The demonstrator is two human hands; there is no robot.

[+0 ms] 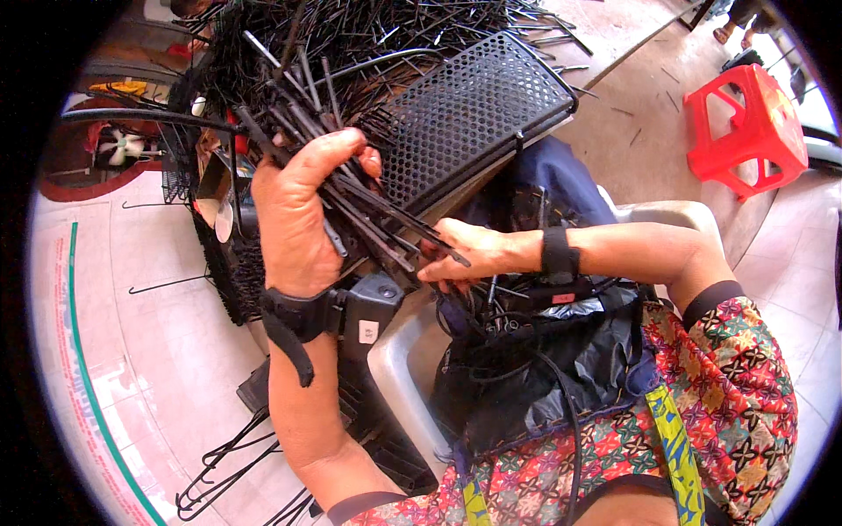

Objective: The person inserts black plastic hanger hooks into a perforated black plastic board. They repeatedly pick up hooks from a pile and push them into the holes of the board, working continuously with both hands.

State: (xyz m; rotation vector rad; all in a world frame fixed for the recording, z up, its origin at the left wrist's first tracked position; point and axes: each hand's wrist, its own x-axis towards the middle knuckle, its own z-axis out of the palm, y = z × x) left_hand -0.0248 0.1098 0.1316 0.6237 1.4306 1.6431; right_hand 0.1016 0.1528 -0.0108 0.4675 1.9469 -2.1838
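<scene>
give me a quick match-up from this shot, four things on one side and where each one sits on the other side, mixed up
Things:
1. left hand
2. right hand
3. red plastic stool
4. black perforated tray

Places:
A. on the floor at the upper right, apart from the work
B. closed round a bundle of black rods
C. fingertips at the lower ends of the rods
D. tilted above the hands, beside the heap of black rods

Pairs: 1-B, 2-C, 3-A, 4-D
</scene>
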